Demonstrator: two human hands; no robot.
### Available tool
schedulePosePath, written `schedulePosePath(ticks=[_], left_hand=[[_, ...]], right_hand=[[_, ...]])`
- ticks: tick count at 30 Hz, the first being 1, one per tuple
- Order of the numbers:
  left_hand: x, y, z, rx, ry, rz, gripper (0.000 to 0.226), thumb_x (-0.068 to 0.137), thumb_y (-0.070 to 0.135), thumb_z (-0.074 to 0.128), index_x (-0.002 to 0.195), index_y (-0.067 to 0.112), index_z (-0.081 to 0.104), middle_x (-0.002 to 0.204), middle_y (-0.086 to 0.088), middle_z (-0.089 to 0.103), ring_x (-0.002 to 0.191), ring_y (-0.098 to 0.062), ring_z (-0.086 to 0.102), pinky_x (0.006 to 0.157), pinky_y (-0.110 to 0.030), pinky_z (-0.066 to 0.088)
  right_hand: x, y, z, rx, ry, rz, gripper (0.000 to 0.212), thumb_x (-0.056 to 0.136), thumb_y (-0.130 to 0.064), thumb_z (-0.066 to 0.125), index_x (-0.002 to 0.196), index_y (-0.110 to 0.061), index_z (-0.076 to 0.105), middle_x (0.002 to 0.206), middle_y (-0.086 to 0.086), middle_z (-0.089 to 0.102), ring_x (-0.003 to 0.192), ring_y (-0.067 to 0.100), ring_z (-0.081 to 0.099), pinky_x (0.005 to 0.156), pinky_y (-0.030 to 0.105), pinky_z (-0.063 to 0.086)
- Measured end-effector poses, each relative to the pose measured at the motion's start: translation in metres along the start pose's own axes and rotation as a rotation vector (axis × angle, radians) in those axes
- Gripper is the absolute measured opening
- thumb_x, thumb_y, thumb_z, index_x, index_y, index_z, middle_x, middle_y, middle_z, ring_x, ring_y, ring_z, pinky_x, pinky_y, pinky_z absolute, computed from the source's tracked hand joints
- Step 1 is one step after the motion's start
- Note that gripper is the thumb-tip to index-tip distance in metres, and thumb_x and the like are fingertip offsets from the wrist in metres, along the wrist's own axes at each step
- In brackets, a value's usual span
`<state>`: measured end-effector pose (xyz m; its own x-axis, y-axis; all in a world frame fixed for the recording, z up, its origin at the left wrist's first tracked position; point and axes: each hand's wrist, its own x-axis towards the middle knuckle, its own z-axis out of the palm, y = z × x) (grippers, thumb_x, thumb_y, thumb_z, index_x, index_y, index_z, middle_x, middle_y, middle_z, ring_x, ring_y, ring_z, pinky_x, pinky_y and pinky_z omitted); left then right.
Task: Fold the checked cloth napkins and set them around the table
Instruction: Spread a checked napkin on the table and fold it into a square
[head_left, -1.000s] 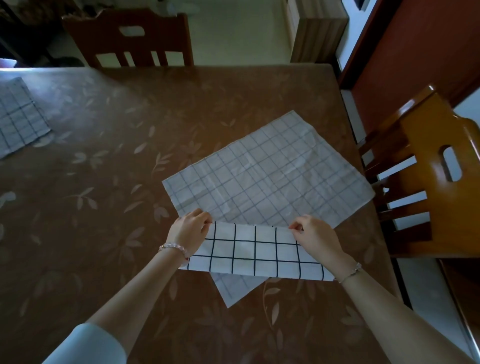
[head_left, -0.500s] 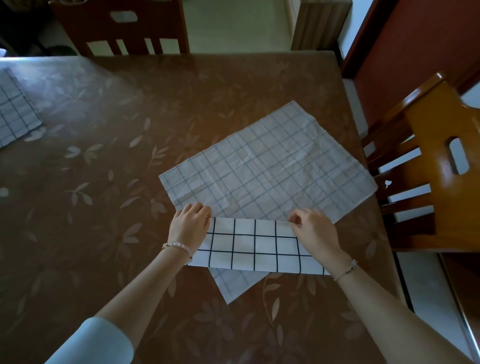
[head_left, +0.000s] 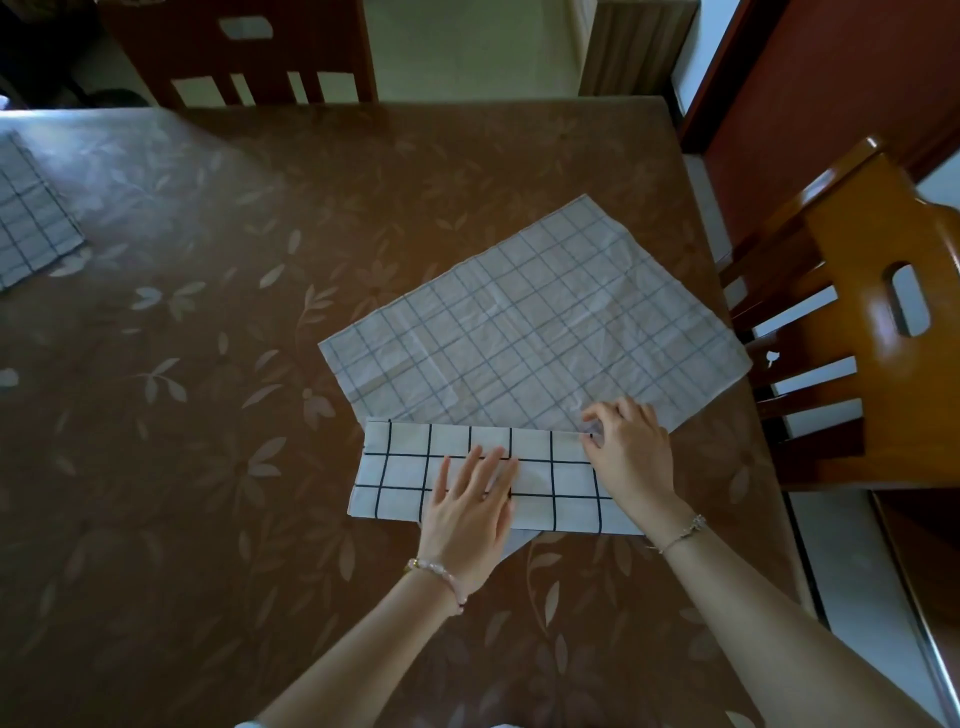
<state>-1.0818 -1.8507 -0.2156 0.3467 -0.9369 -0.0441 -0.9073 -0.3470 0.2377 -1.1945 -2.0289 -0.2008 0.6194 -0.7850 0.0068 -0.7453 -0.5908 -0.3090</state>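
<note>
by the right edge of the desk (head_left: 208, 467), the folded napkin (head_left: 405, 467) lies across an open napkin (head_left: 545, 322). left hand (head_left: 467, 525) presses it with flat, straight fingers (head_left: 491, 470); right hand (head_left: 634, 462) pinches its corner. best keep that pinch and smooth outward so edges stay matched.

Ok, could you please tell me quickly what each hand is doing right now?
Left hand: open, pressing flat on the folded checked napkin.
Right hand: closed, pinching that napkin's far right corner.

Brown leaf-print table (head_left: 197, 467) — checked napkin (head_left: 540, 332) spread near right edge, folded napkin (head_left: 31, 218) far left.
</note>
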Motion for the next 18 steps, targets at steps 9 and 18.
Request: schedulePosePath(ticks=[9,18], left_hand=[[-0.004,-0.005,0.015,0.058,-0.173,-0.030,0.054,0.098,0.043,0.006,0.147,0.024,0.020,0.154,0.006,0.018,0.142,-0.018,0.011,0.109,-0.046,0.012],[-0.003,0.000,0.015,0.082,-0.210,-0.039,0.065,0.093,0.055,0.000,0.147,0.019,-0.009,0.154,0.005,-0.015,0.141,-0.016,-0.018,0.113,-0.043,-0.007]], right_hand=[[-0.020,-0.019,-0.001,0.002,0.139,-0.044,0.036,0.078,-0.010,0.067,0.113,-0.010,0.059,0.099,0.008,0.060,0.092,0.026,0.056,0.073,0.038,0.051],[-0.076,-0.055,0.047,0.113,0.031,-0.098,0.043,0.095,-0.016,0.039,0.137,-0.005,0.041,0.142,0.009,0.044,0.136,0.021,0.034,0.110,0.039,0.032]])
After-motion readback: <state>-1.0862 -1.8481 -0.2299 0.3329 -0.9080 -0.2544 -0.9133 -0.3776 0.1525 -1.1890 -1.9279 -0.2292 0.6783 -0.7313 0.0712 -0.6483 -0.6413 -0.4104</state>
